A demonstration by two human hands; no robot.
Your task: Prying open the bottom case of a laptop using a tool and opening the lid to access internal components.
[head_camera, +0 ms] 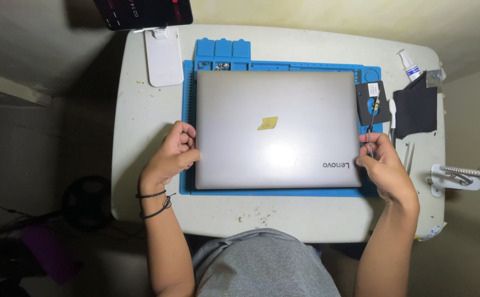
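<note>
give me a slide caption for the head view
Both hands, left hand and right hand, grip the sides of a closed silver laptop on a blue mat.

Silver laptop (277, 130) with yellow pick (267, 123) on blue mat (284, 192), white table (141, 165), black cloth (416, 107)

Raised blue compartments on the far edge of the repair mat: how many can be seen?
3, side by side at the mat's far left corner: left, middle, right. The closed silver laptop may hide other parts of the mat.
</note>
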